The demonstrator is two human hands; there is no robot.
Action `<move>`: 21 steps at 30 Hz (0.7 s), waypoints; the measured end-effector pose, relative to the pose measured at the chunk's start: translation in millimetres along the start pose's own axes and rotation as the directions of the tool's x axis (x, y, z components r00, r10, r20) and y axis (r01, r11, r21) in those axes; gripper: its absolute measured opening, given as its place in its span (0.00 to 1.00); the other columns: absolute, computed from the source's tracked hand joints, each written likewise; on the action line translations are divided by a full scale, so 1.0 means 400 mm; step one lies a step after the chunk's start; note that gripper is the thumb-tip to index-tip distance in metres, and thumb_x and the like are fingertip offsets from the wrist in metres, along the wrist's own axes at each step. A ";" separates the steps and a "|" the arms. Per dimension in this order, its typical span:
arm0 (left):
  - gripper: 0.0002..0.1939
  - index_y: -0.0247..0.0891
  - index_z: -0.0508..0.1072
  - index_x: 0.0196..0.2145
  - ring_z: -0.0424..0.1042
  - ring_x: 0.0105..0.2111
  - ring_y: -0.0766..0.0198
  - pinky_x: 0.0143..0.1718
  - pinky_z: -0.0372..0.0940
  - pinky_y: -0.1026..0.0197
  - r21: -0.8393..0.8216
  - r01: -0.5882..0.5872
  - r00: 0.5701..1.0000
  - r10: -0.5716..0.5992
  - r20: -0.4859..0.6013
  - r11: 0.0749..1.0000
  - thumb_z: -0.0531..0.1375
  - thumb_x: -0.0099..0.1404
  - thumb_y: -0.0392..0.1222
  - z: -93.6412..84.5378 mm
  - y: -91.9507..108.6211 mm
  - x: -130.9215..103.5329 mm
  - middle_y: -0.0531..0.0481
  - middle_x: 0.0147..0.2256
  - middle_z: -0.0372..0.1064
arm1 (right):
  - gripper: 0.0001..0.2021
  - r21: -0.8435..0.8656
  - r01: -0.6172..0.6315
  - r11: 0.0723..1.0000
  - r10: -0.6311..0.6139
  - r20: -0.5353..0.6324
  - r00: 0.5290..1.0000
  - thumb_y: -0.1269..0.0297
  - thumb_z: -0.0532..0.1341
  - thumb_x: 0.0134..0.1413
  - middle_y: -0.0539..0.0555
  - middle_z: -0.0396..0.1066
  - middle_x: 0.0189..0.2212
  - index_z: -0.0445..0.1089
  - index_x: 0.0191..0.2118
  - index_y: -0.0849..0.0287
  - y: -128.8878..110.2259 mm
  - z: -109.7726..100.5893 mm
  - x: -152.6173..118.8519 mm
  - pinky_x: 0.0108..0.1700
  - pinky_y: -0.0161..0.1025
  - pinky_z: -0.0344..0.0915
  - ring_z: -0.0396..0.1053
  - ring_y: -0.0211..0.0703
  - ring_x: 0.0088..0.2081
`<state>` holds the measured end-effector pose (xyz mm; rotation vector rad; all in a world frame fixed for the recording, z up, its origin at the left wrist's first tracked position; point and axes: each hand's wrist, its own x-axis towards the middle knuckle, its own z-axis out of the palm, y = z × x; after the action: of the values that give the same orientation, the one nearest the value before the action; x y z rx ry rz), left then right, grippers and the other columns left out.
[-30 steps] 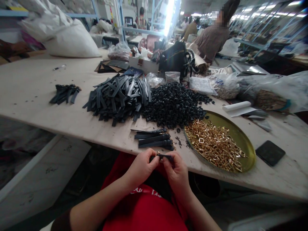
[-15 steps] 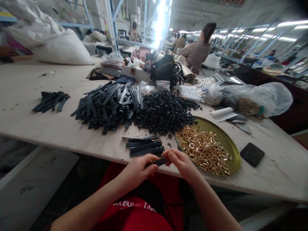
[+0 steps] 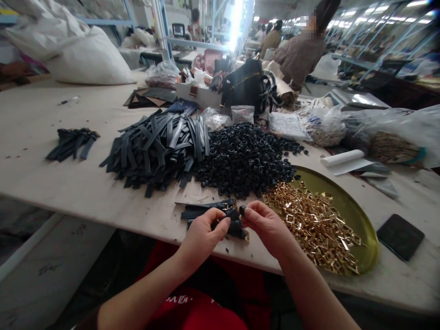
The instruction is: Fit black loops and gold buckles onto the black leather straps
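My left hand (image 3: pixel 208 231) is closed on a black leather strap (image 3: pixel 232 214), pinched between thumb and fingers. In my right hand (image 3: pixel 263 224), thumb and fingertips pinch a small black loop (image 3: pixel 242 210), held just apart from the strap's end. Beneath and behind my hands lies a small stack of black straps with gold buckles (image 3: pixel 195 213). Beyond it rises a heap of black loops (image 3: pixel 244 160). A pile of loose black straps (image 3: pixel 158 149) is on its left. Gold buckles (image 3: pixel 312 224) fill much of a round gold tray (image 3: pixel 371 243) to the right.
A small bunch of straps (image 3: pixel 74 143) lies at far left. A dark square pad (image 3: pixel 400 236) sits right of the tray. Plastic bags (image 3: pixel 323 128), a black bag (image 3: pixel 244 85) and a white sack (image 3: pixel 91 57) line the back. A person (image 3: pixel 299 57) is beyond the table.
The view has shifted, so the tray sits further right. My hands have risen over the stacked straps. My right hand, earlier at the strap's end, now holds a loop apart from it.
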<state>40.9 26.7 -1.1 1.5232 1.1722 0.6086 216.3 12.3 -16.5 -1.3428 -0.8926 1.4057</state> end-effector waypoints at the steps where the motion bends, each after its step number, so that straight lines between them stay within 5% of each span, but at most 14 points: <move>1: 0.12 0.37 0.66 0.30 0.59 0.22 0.70 0.25 0.55 0.68 -0.011 -0.009 1.000 0.009 -0.015 1.000 0.52 0.60 0.49 0.004 0.000 0.000 0.57 0.21 0.61 | 0.11 0.160 -0.053 0.986 0.050 0.025 0.998 0.57 0.64 0.43 0.46 0.64 0.23 0.64 0.26 0.57 0.001 0.015 -0.018 0.32 0.35 0.62 0.64 0.36 0.26; 5: 0.11 0.37 0.67 0.29 0.58 0.22 0.70 0.24 0.53 0.68 0.024 -0.027 0.999 0.026 0.032 0.999 0.52 0.60 0.48 0.008 -0.002 -0.017 0.57 0.22 0.60 | 0.11 0.363 -0.063 0.930 0.066 0.006 0.998 0.60 0.67 0.40 0.46 0.66 0.23 0.66 0.24 0.59 0.029 0.058 -0.063 0.32 0.32 0.61 0.63 0.33 0.26; 9: 0.12 0.36 0.68 0.27 0.54 0.20 0.71 0.21 0.49 0.69 0.080 -0.004 0.991 -0.007 0.132 0.997 0.52 0.59 0.46 -0.007 -0.003 -0.046 0.58 0.20 0.57 | 0.11 0.272 0.023 0.962 -0.009 -0.054 0.999 0.61 0.67 0.40 0.47 0.67 0.26 0.69 0.32 0.57 0.057 0.071 -0.094 0.32 0.33 0.61 0.64 0.34 0.27; 15: 0.11 0.36 0.70 0.27 0.55 0.19 0.71 0.18 0.48 0.68 0.199 -0.038 0.972 -0.010 0.234 0.979 0.52 0.58 0.45 -0.022 0.010 -0.091 0.58 0.18 0.57 | 0.11 0.086 0.020 0.996 -0.025 0.048 0.999 0.60 0.66 0.39 0.47 0.68 0.23 0.71 0.31 0.57 0.053 0.080 -0.155 0.31 0.35 0.61 0.63 0.35 0.26; 21: 0.14 0.37 0.63 0.43 0.67 0.34 0.66 0.35 0.61 0.66 -0.021 -0.150 0.963 0.151 0.224 0.988 0.50 0.58 0.34 -0.026 0.010 -0.154 0.52 0.35 0.69 | 0.11 0.182 0.038 0.983 -0.037 -0.007 0.999 0.60 0.65 0.42 0.45 0.68 0.23 0.70 0.35 0.56 0.056 0.102 -0.195 0.32 0.33 0.61 0.64 0.33 0.26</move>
<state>9.8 -24.1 17.9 1.6415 0.8882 0.5220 167.5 -63.9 -10.5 -1.1850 -0.7630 1.4193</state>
